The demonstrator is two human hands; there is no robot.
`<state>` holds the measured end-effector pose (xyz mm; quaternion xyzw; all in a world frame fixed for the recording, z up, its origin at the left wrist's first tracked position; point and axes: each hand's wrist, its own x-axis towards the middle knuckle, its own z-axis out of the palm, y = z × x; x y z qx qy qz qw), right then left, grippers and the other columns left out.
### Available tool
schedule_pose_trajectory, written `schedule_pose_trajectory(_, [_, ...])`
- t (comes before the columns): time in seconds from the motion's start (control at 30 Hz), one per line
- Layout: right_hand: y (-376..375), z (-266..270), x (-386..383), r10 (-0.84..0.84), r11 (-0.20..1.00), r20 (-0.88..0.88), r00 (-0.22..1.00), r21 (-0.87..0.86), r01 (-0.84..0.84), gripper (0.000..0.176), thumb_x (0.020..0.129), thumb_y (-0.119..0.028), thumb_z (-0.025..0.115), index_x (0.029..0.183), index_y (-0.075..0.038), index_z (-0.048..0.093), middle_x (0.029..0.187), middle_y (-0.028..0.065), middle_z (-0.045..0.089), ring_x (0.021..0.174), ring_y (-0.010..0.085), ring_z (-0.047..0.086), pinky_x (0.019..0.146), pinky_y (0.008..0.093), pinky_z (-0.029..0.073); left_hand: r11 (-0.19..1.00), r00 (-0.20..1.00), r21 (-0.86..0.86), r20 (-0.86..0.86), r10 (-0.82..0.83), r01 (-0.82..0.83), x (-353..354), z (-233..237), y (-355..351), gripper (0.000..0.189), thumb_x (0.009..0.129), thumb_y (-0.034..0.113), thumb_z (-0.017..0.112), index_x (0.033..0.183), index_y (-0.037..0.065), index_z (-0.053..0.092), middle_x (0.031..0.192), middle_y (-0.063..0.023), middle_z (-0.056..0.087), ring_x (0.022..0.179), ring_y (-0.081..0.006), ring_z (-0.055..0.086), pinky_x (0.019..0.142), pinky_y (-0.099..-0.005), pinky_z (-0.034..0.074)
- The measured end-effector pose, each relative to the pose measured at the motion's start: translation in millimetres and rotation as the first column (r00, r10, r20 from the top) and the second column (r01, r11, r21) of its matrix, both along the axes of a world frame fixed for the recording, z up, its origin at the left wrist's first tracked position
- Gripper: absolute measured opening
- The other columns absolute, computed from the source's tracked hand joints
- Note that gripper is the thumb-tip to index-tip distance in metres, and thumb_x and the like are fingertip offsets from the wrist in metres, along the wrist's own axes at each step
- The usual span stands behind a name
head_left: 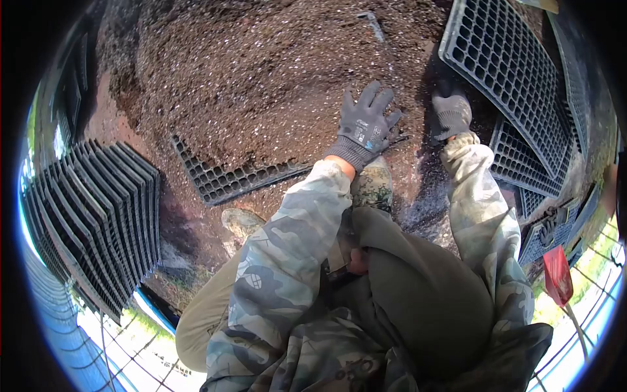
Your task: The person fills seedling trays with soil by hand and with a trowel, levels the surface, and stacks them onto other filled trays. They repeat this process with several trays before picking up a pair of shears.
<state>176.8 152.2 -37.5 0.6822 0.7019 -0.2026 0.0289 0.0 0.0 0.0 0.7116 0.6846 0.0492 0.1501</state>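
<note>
My left hand (366, 124), in a dark grey work glove, lies palm down over the dark potting soil (261, 85) with its fingers spread. Below it, a black seedling tray (225, 186) is partly buried in the soil, its near edge and left side showing. My right hand (452, 112), also gloved, is to the right beside the lower left edge of a tilted black seedling tray (499, 55). Its fingers run into deep shadow there, so I cannot see whether they touch or grip that tray.
A stack of black trays (98, 215) stands on edge at the left. More trays (522, 153) lie under the tilted one at the right. A grey angled piece (372, 26) rests on the soil at the top. A red scoop-like tool (558, 277) is at the lower right.
</note>
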Motion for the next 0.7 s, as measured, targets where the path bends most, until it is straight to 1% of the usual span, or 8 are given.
schedule_pose_trajectory(0.07, [4.4,-11.4,5.9,0.04,0.999,0.018,0.999,0.003,-0.04,0.046,0.079,-0.039,0.061,0.114,-0.01,0.062,0.107,0.0238,0.064,0.1,0.0393,0.061,0.086,0.047,0.048,0.976,0.992,0.193,-0.05,0.112,-0.1,-17.0,-3.1,-23.1,0.035,0.07,0.039,0.071,0.102,0.027,0.066,0.12,-0.0026,0.054,0.12,-0.0254,0.045,0.105,-0.0583,0.024])
schedule_pose_trajectory(0.1, [18.0,-8.6,24.2,0.068,0.992,0.143,0.987,0.096,-0.082,0.054,0.083,-0.05,0.057,0.113,-0.006,0.062,0.096,0.0261,0.065,0.092,0.042,0.063,0.079,0.0479,0.05,0.962,0.99,0.234,0.006,0.139,-0.137,-23.4,-17.5,-32.7,0.035,0.07,0.039,0.071,0.102,0.027,0.066,0.12,-0.0026,0.054,0.12,-0.0254,0.045,0.105,-0.0583,0.024])
schedule_pose_trajectory(0.13, [15.7,-5.9,15.5,0.022,1.0,0.162,0.987,-0.008,-0.021,0.058,0.081,-0.051,0.059,0.118,-0.006,0.06,0.101,0.0273,0.064,0.096,0.0419,0.062,0.082,0.0474,0.049,0.931,0.972,0.292,-0.017,0.234,-0.219,-44.2,-18.6,-56.9,0.031,0.07,0.037,0.07,0.099,0.026,0.066,0.118,-0.0018,0.055,0.117,-0.0254,0.047,0.103,-0.0579,0.025])
schedule_pose_trajectory(0.3, [1.7,-2.1,-2.3,0.013,0.999,0.087,0.996,0.046,-0.017,0.055,0.08,-0.047,0.06,0.12,-0.009,0.06,0.105,0.0267,0.064,0.103,0.0414,0.06,0.088,0.0464,0.048,0.756,0.81,0.469,-0.134,0.571,-0.456,-115.2,-18.1,-164.5,0.028,0.073,0.034,0.068,0.098,0.023,0.064,0.117,-0.0042,0.054,0.113,-0.0271,0.05,0.098,-0.0566,0.029])
schedule_pose_trajectory(0.4, [3.4,-1.1,-3.4,-0.009,0.999,0.145,0.989,0.039,0.004,0.051,0.081,-0.046,0.059,0.119,-0.012,0.061,0.106,0.0247,0.064,0.102,0.0413,0.06,0.088,0.0469,0.049,0.625,0.66,0.49,-0.126,0.74,-0.608,-148.6,-35.5,-217.6,0.032,0.076,0.031,0.067,0.104,0.018,0.062,0.121,-0.0119,0.051,0.116,-0.03,0.048,0.1,-0.0573,0.029])
schedule_pose_trajectory(0.57, [3.2,-4.2,-0.4,0.006,0.999,0.15,0.989,0.048,-0.013,0.052,0.08,-0.047,0.06,0.12,-0.014,0.06,0.106,0.024,0.064,0.102,0.0412,0.06,0.087,0.0468,0.049,0.23,0.235,0.474,-0.049,0.971,-0.85,-200.2,-44.6,-238.4,0.056,0.086,0.044,0.06,0.13,0.012,0.047,0.132,-0.0191,0.042,0.124,-0.037,0.039,0.101,-0.0532,0.033])
schedule_pose_trajectory(0.6, [3.2,-2.5,-1.7,-0.022,0.998,0.101,0.995,0.067,0.015,0.062,0.075,-0.05,0.065,0.106,0.004,0.065,0.105,0.0298,0.063,0.105,0.0412,0.06,0.091,0.0454,0.048,0.254,0.24,0.425,-0.087,0.967,-0.869,-209.1,-44.5,-230.3,0.063,0.088,0.049,0.057,0.136,0.011,0.042,0.135,-0.0192,0.039,0.128,-0.0372,0.034,0.103,-0.0521,0.032])
schedule_pose_trajectory(0.7, [9.4,-10.3,1.8,-0.027,0.999,0.217,0.976,0.045,0.018,0.063,0.074,-0.05,0.065,0.107,0.004,0.065,0.105,0.0298,0.063,0.105,0.0414,0.06,0.091,0.0451,0.048,0.398,0.428,0.388,-0.009,0.904,-0.831,-228.5,-43.3,-184.1,0.066,0.085,0.057,0.055,0.137,0.017,0.043,0.135,-0.0182,0.039,0.129,-0.0364,0.032,0.108,-0.0532,0.023])
